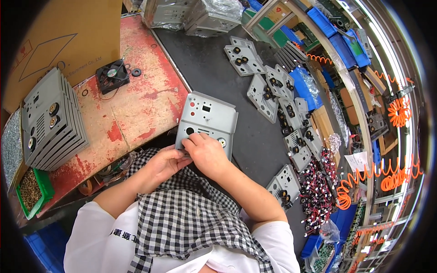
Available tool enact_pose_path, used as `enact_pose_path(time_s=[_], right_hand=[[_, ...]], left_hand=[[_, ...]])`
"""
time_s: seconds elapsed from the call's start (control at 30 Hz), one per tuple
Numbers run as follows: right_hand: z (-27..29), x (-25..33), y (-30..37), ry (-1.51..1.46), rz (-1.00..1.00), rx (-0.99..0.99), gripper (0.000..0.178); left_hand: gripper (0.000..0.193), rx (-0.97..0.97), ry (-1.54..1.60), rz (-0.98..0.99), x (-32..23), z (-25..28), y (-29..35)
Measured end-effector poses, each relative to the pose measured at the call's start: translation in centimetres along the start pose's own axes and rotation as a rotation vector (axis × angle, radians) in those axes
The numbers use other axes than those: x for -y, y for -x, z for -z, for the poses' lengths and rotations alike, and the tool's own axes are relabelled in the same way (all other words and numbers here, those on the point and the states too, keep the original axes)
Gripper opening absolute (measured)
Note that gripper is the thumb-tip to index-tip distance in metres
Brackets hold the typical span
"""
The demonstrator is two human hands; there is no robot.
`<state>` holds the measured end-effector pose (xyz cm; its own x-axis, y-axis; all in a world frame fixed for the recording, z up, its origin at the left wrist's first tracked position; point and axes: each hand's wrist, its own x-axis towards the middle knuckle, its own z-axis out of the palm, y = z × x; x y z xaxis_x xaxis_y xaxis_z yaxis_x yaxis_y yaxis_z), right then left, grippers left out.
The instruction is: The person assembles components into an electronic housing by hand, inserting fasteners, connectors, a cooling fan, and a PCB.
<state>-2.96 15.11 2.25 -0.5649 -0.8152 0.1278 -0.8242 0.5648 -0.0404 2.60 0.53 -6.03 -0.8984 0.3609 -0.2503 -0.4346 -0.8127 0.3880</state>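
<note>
A grey sheet-metal panel (217, 119) with bent-up edges lies tilted in front of me, at the edge of the dark work surface. It has a square cutout, round holes, two red round parts near its left edge and a brass-coloured round fitting (222, 142) low on the right. My left hand (169, 164) grips the panel's lower left corner between thumb and fingers. Over the panel's lower part, my right hand (205, 152) has its fingers bunched together beside a round hole (190, 130). Whatever those fingertips pinch is hidden.
Left, on a worn red-and-wood table (150, 68), are stacked grey panels (50, 123), a black fan (112, 77) and a green bin (34, 193) of small brass-coloured parts. Several fitted panels (264, 98) and a heap of wired connectors (318, 191) lie right. Orange coiled hoses (399, 111) hang beyond.
</note>
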Motion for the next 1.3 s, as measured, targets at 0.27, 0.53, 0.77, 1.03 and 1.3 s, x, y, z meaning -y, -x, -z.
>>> enact_pose_path(time_s=[0.27, 0.53, 0.77, 1.03, 1.3], right_hand=[[0.5, -0.5, -0.2, -0.022, 0.049, -0.049, 0.021], [0.7, 0.1, -1.7, 0.055, -0.181, 0.043, 0.03], [1.4, -0.5, -1.9, 0.075, -0.334, -0.059, 0.026], [4.3, 0.4, 0.0, -0.349, -0.407, 0.119, 0.025], [3.6, 0.7, -0.1, -0.506, -0.486, -0.049, 0.018]], left_hand=[[0.032, 0.015, 0.042, -0.023, -0.1, 0.0, -0.5], [0.032, 0.005, 0.055, -0.029, 0.0, 0.3, -0.4], [0.035, -0.017, 0.022, -0.024, -0.3, -0.9, 0.1], [0.035, -0.007, -0.015, -0.041, -0.7, -0.4, 0.2], [0.038, -0.023, 0.044, -0.06, -2.0, -0.2, 0.6]])
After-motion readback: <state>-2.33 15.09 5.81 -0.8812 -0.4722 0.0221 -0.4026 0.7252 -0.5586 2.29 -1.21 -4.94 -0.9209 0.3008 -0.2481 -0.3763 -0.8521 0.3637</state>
